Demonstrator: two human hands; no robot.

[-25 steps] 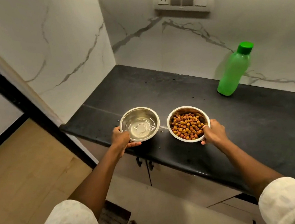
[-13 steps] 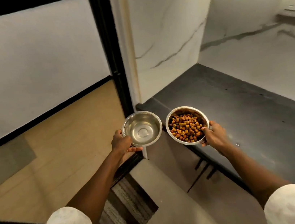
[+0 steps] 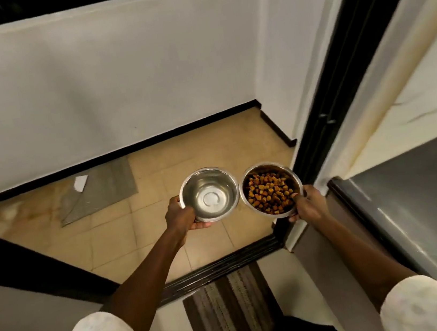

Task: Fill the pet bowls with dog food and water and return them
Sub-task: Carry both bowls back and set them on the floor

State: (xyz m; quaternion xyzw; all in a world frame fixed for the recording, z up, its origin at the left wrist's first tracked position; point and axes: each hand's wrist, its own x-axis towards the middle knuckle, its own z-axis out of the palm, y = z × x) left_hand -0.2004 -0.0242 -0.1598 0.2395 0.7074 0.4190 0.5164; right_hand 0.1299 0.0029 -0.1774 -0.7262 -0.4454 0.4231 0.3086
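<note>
The water in the water bowl (image 3: 209, 193) may spill if it tilts while carried, and the 2 rims almost touch, so a knock could scatter kibble. The left hand (image 3: 180, 216) grips the water bowl at its 8 o'clock edge; the right hand (image 3: 307, 204) grips the food bowl (image 3: 270, 189) at 4 o'clock, both held in the air above the tiled floor (image 3: 196, 154).

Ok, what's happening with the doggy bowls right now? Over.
Left hand holds shiny steel water bowl. Right hand holds steel bowl of brown kibble. Both airborne. Striped doormat underfoot.
</note>
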